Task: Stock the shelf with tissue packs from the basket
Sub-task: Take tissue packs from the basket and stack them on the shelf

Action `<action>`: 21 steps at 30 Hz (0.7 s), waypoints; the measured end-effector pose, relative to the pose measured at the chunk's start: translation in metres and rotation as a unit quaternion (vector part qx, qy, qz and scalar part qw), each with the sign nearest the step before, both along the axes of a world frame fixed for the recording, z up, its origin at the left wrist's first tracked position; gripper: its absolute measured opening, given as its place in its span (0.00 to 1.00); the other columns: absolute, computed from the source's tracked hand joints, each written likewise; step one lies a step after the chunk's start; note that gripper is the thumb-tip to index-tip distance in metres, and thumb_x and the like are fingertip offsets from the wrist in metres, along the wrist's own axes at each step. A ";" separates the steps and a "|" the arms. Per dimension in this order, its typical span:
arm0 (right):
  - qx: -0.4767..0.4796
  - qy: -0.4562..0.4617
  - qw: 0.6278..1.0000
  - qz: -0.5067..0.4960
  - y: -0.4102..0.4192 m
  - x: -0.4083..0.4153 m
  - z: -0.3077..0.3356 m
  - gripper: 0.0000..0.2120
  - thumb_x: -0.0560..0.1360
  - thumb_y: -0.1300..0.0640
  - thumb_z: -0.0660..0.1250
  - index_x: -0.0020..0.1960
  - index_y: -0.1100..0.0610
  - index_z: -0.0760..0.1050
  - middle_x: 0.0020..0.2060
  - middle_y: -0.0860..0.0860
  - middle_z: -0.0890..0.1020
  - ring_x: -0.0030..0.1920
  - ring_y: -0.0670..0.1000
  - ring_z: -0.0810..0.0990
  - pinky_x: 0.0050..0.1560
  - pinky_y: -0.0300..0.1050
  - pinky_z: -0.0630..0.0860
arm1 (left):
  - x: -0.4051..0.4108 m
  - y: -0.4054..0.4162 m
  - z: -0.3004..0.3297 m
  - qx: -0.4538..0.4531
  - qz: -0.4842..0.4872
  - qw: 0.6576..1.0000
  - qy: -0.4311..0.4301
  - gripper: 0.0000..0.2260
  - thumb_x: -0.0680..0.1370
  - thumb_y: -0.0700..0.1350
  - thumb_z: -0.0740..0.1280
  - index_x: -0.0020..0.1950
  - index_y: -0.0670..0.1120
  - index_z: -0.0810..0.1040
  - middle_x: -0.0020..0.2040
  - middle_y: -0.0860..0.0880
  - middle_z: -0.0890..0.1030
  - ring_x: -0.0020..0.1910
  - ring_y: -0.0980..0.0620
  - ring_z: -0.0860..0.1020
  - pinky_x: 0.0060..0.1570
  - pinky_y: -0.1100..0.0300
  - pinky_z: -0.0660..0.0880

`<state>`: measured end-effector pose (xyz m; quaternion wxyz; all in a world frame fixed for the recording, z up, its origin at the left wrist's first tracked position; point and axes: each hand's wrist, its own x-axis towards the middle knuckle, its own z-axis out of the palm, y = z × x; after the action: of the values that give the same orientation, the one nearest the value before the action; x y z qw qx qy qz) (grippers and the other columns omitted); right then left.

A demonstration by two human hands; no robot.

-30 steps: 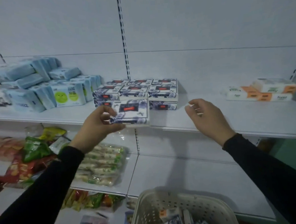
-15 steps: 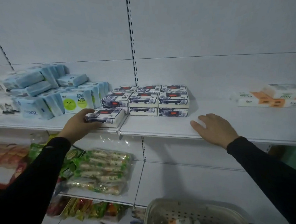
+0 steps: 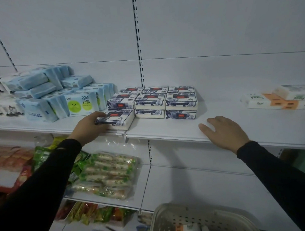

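While left hand (image 3: 90, 127) grips tissue pack (image 3: 116, 119) at shelf (image 3: 167, 130) front edge, frame centre-left, right hand (image 3: 224, 132) rests flat, fingers straight; basket (image 3: 190, 220) bottom centre, contents probably tissue packs.

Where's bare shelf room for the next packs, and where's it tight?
Widest free patch: top shelf between the navy floral stack and the orange-white packs; only the right hand rests on its front edge. Crowded: left of that stack, where the left hand holds a floral pack beside the blue packs.
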<state>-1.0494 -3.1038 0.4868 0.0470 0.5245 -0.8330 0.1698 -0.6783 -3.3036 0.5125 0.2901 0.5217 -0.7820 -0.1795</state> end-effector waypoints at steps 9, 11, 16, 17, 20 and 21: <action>-0.165 0.010 0.983 0.084 0.015 0.008 -0.005 0.27 0.78 0.41 0.56 0.66 0.60 0.76 0.67 0.58 0.75 0.67 0.57 0.71 0.68 0.49 0.66 | -0.012 0.052 0.007 -0.146 0.002 0.987 0.060 0.18 0.78 0.47 0.67 0.68 0.50 0.74 0.64 0.46 0.76 0.60 0.48 0.74 0.58 0.52 0.71; -0.206 0.048 0.970 0.120 0.026 0.016 -0.011 0.27 0.78 0.42 0.56 0.66 0.60 0.75 0.66 0.58 0.75 0.67 0.57 0.71 0.67 0.50 0.67 | -0.025 0.078 -0.001 -0.162 -0.040 0.981 0.094 0.17 0.78 0.48 0.67 0.67 0.50 0.75 0.62 0.50 0.77 0.59 0.51 0.75 0.61 0.53 0.71; -0.271 0.050 0.945 0.179 0.065 0.036 -0.049 0.23 0.79 0.46 0.60 0.66 0.61 0.76 0.65 0.59 0.76 0.65 0.57 0.73 0.66 0.47 0.68 | -0.059 0.135 -0.050 -0.127 -0.156 0.978 0.057 0.16 0.79 0.52 0.67 0.66 0.51 0.76 0.59 0.57 0.76 0.57 0.60 0.72 0.57 0.60 0.69; -0.259 0.038 0.947 0.185 0.073 0.039 -0.062 0.23 0.80 0.46 0.59 0.66 0.61 0.76 0.65 0.59 0.75 0.65 0.57 0.73 0.65 0.49 0.69 | -0.066 0.144 -0.062 -0.112 -0.177 0.977 0.040 0.16 0.79 0.53 0.66 0.66 0.51 0.76 0.60 0.56 0.77 0.57 0.60 0.73 0.57 0.60 0.69; -0.181 -0.020 0.964 0.194 0.094 0.044 -0.104 0.26 0.80 0.42 0.55 0.68 0.59 0.74 0.66 0.57 0.75 0.67 0.55 0.72 0.66 0.49 0.70 | -0.086 0.165 -0.104 -0.052 -0.246 0.968 -0.022 0.19 0.78 0.56 0.63 0.67 0.51 0.75 0.62 0.53 0.77 0.59 0.58 0.73 0.59 0.61 0.68; -0.149 -0.041 0.969 0.192 0.100 0.046 -0.117 0.26 0.80 0.41 0.55 0.69 0.58 0.73 0.67 0.56 0.74 0.67 0.54 0.71 0.67 0.47 0.68 | -0.090 0.171 -0.118 -0.024 -0.264 0.963 -0.045 0.20 0.78 0.57 0.63 0.68 0.51 0.74 0.63 0.53 0.77 0.60 0.58 0.73 0.59 0.61 0.68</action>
<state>-1.0035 -3.0037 0.3693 0.0565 0.6545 -0.6831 0.3191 -0.7680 -3.1328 0.3944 0.2096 0.2973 -0.9081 -0.2074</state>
